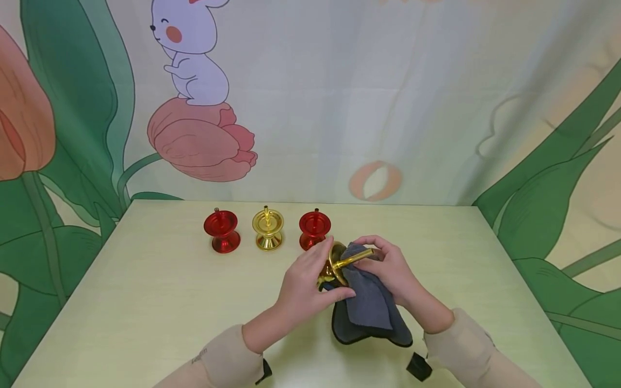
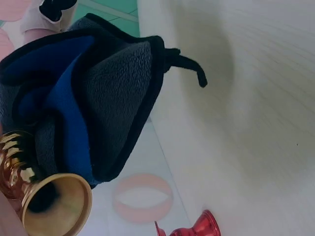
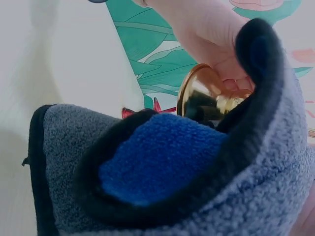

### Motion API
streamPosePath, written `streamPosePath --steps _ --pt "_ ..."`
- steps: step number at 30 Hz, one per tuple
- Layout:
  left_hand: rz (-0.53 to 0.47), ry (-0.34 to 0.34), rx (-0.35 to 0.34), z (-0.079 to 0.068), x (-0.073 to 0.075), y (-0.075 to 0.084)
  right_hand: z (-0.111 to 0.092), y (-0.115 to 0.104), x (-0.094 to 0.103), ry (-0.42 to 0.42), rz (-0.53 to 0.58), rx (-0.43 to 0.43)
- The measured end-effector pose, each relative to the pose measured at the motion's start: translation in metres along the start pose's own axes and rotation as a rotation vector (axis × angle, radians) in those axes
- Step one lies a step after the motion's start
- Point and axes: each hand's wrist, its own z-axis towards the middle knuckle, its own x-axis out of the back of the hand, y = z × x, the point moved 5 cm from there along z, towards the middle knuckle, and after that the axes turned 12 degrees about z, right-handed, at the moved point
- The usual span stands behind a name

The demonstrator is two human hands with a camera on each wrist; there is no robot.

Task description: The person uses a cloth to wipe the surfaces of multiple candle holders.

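My left hand (image 1: 302, 281) grips a gold candle holder (image 1: 356, 258) tipped on its side, its long central rod pointing to the right. In the left wrist view the holder's flared foot (image 2: 81, 212) faces the camera. With my right hand (image 1: 394, 272) I hold a thick cloth (image 1: 366, 304), grey on one face and blue on the other, with black edging. The cloth lies against the holder's dish beside the rod, and its lower part hangs over the table. Folds of cloth (image 3: 162, 160) hide much of the holder in the right wrist view.
Behind my hands, three similar holders stand upright in a row on the pale table (image 1: 160, 302): a red one (image 1: 226, 243), a gold one (image 1: 268, 241) and another red one (image 1: 310, 238). A printed curtain (image 1: 310, 108) hangs along the table's back edge.
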Motion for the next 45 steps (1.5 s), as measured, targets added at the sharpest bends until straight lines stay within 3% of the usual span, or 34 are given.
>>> streamPosePath --steps 4,6,12,14,16,19,22,24,28,34,37,42,45 --pt "-0.05 0.001 0.029 0.002 0.002 -0.002 -0.001 -0.003 -0.001 -0.009 -0.031 0.029" --pt "-0.122 -0.047 0.058 0.003 0.002 -0.005 -0.002 -0.004 -0.001 -0.029 -0.042 0.037" --pt "-0.43 -0.386 0.183 0.006 -0.005 -0.02 -0.005 -0.007 -0.003 -0.12 -0.074 0.062" --pt "-0.48 -0.456 0.22 0.007 -0.006 -0.023 -0.005 -0.007 -0.003 -0.147 -0.079 0.068" --pt "-0.495 -0.46 0.25 0.007 -0.006 -0.025 -0.005 -0.008 -0.003 -0.153 -0.084 0.074" --pt "-0.484 -0.342 0.27 0.008 -0.002 -0.026 -0.005 -0.01 -0.002 -0.129 -0.064 0.073" --pt "-0.396 -0.205 0.22 0.006 0.002 -0.02 -0.005 -0.013 -0.001 -0.088 -0.026 0.067" --pt "-0.313 -0.149 0.153 0.005 0.004 -0.014 -0.005 -0.014 -0.001 -0.068 -0.006 0.063" --pt "-0.16 -0.121 0.072 0.003 0.002 -0.005 -0.006 -0.015 -0.002 -0.051 0.015 0.058" --pt "-0.195 -0.078 0.112 0.003 0.003 -0.008 -0.008 -0.016 -0.003 -0.059 -0.021 0.064" --pt "-0.285 -0.144 0.113 0.004 0.002 -0.011 -0.009 -0.017 -0.002 -0.075 -0.087 0.08" --pt "-0.485 -0.414 0.141 0.005 -0.003 -0.016 -0.011 -0.018 -0.003 -0.154 -0.202 0.111" --pt "-0.525 -0.489 0.16 0.007 -0.004 -0.018 -0.011 -0.018 -0.003 -0.189 -0.214 0.121"
